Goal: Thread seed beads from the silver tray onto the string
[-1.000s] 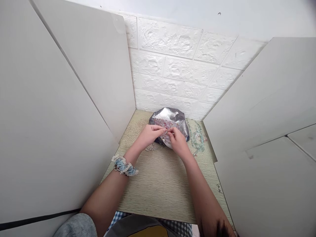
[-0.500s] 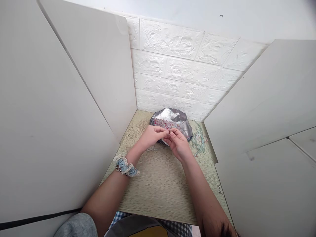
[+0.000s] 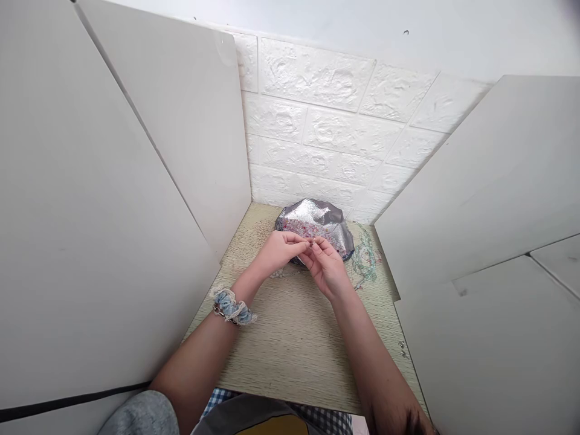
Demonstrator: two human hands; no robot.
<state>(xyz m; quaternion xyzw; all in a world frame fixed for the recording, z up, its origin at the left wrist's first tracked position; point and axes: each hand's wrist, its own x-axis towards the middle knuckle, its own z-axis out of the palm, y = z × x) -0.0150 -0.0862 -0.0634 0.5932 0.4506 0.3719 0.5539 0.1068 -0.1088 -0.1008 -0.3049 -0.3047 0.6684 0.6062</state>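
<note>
Both hands meet in front of a silver bag [image 3: 312,211] that holds many small pink, clear and red beads [image 3: 301,228]. The fingertips of my left hand [image 3: 280,249] are pinched together, touching those of my right hand [image 3: 327,266], also pinched. A tiny dark reddish piece shows between them; which hand grips it is too small to tell. Strung pale beads [image 3: 277,273] lie on the table below my left hand. To the right of the bag rest strands of green beads [image 3: 364,257].
The wooden table [image 3: 290,338] is narrow, with white panels [image 3: 199,151] on the left and more panels [image 3: 475,199] on the right. A white brick-patterned wall [image 3: 335,130] stands behind. Small shiny bits [image 3: 402,348] lie near the right edge.
</note>
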